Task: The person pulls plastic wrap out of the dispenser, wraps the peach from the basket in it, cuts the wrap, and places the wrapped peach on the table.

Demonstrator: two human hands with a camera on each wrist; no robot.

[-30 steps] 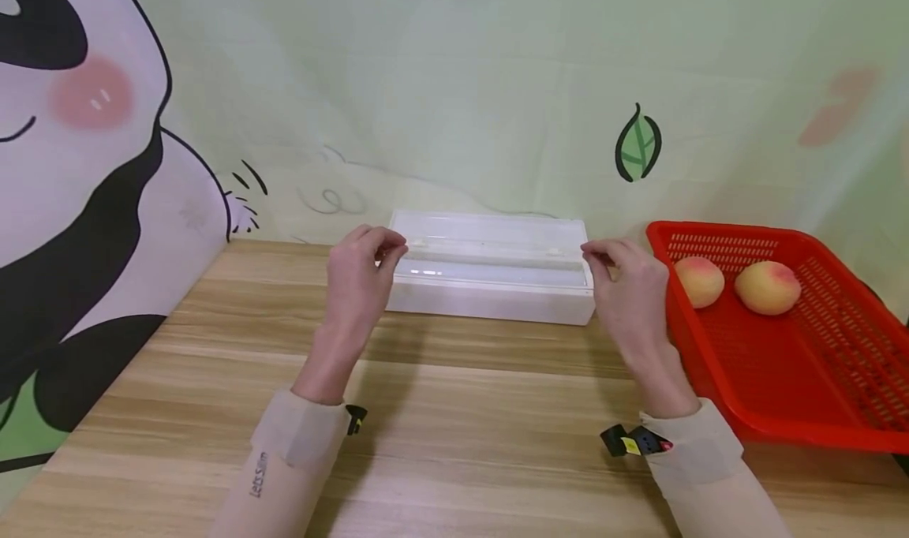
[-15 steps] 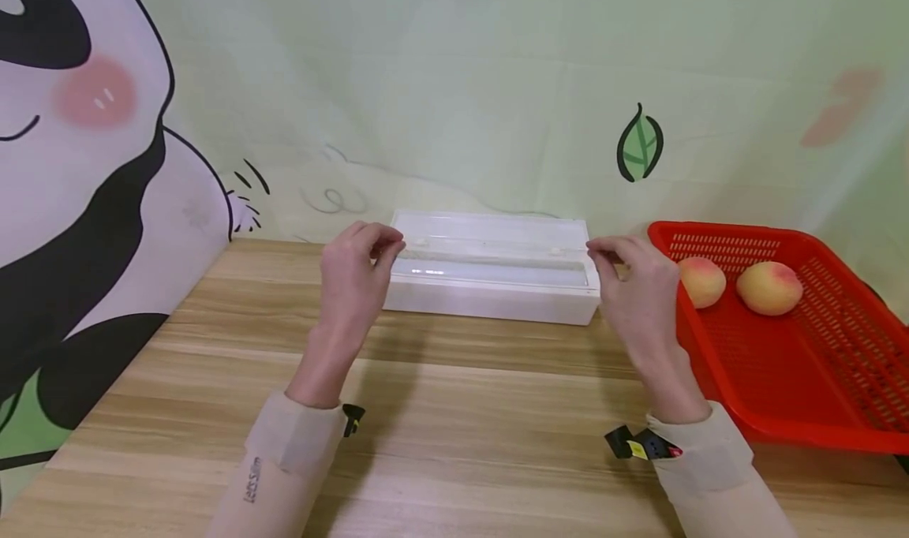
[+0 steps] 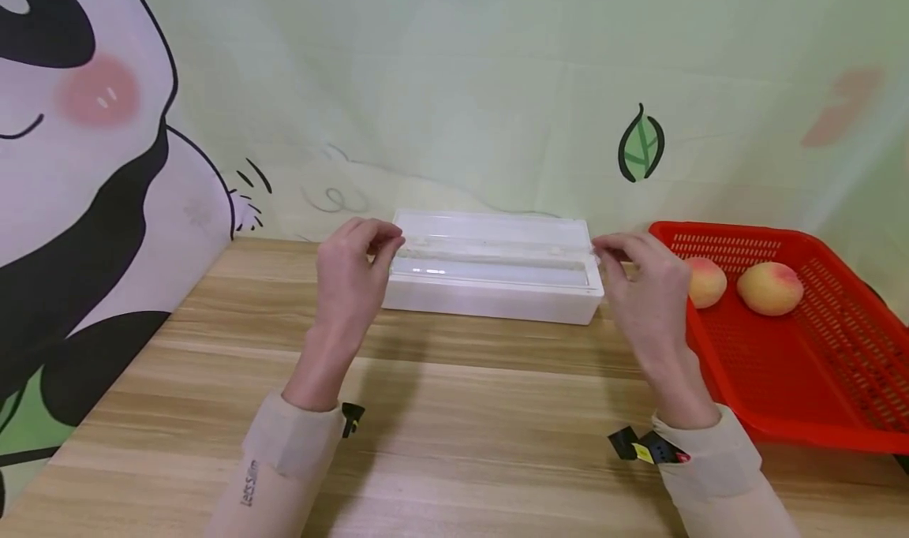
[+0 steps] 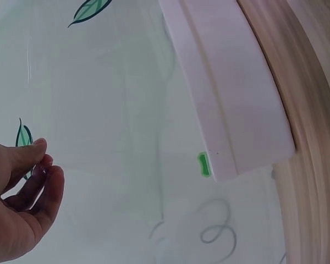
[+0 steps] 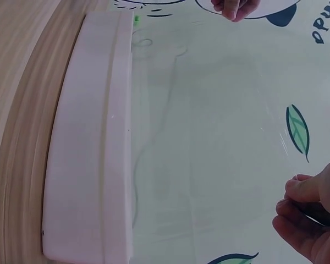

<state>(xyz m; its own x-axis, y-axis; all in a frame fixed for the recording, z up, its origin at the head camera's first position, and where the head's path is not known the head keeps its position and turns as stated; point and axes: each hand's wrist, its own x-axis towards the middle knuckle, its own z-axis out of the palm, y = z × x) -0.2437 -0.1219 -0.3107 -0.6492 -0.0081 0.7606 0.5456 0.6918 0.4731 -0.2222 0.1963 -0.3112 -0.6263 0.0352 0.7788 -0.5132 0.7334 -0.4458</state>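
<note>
A long white cling film dispenser (image 3: 490, 304) with a clear window in its lid lies on the table against the backdrop. Above it, a barely visible sheet of clear cling film (image 5: 283, 144) spans between the two hands; only faint glints and a thin edge show. My left hand (image 3: 353, 270) pinches the film's left corner between thumb and fingertips, just off the dispenser's left end. At the opposite end, my right hand (image 3: 648, 285) pinches the right corner the same way. In the left wrist view, a small green piece (image 4: 204, 164) shows at the dispenser's end.
To the right stands a red plastic basket (image 3: 770, 424) holding two peaches (image 3: 770, 289), close to the right forearm. The wooden table (image 3: 490, 435) ends at a green fabric backdrop (image 3: 497, 112) with a printed panda (image 3: 71, 191) and leaves.
My hands have moved slightly apart, the left one leftward and the right one rightward, both still pinching the film. The dispenser and basket look unchanged.
</note>
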